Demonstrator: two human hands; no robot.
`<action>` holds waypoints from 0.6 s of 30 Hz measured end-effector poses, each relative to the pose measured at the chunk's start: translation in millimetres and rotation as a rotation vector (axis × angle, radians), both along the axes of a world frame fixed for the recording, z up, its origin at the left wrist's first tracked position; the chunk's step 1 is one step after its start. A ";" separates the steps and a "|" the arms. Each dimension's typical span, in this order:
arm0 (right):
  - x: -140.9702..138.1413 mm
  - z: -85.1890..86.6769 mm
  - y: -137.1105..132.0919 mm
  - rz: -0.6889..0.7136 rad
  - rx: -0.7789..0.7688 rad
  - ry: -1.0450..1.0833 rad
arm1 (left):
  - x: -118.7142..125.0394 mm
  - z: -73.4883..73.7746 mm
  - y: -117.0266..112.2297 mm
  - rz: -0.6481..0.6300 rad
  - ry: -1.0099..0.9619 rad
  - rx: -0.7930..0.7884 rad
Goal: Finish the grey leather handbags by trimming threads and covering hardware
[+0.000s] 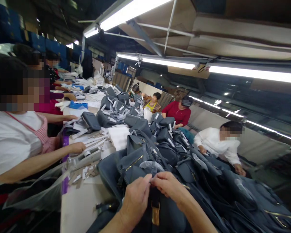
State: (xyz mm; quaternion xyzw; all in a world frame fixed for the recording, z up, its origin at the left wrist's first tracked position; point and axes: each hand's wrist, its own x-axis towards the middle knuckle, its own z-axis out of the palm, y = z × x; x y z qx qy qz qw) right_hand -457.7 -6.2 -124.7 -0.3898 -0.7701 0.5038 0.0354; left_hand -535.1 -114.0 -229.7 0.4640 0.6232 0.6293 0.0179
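Observation:
Low in the middle, my left hand [136, 196] and my right hand [169, 187] meet fingertip to fingertip, both pinched closed. Whatever lies between the fingertips is too small to make out. Beneath them rests a dark blue-grey bag [171, 215], with a gold-coloured buckle [155, 214] on a black strap just below the hands. Clear plastic wrap [151, 166] shows just beyond my fingers. Behind it sits another dark bag [133, 163] with a gold zip.
Many dark bags [140, 127] are heaped along the long table [74, 210]. White paper and strips [118, 137] lie at centre left. Co-workers stand on both sides; one hand [77, 148] reaches in from the left beside a clear plastic bag [42, 184]. Lit tubes [169, 63] hang overhead.

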 end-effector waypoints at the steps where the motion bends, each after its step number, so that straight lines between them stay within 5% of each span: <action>1: -0.6 -0.4 -1.0 -0.002 -0.020 -0.007 | -1.2 1.5 -0.7 -0.006 0.004 -0.005; 4: -0.3 -3.3 -3.6 -0.005 -0.067 -0.024 | -3.1 10.4 -1.6 -0.039 -0.215 -0.038; 8: 2.9 -10.0 -7.4 -0.010 -0.145 0.015 | -3.1 26.3 -1.4 -0.212 -0.951 -0.091; 10: 3.7 -13.7 -10.5 -0.012 -0.188 0.042 | -0.9 31.1 -1.8 -0.290 -1.167 -0.084; 13: 2.7 -20.3 -15.5 -0.034 -0.201 0.098 | 6.5 30.2 -1.9 -0.325 -1.206 -0.068; 18: 4.2 -29.2 -17.9 -0.133 -0.121 0.206 | 13.7 20.2 -3.3 -0.259 -0.984 -0.058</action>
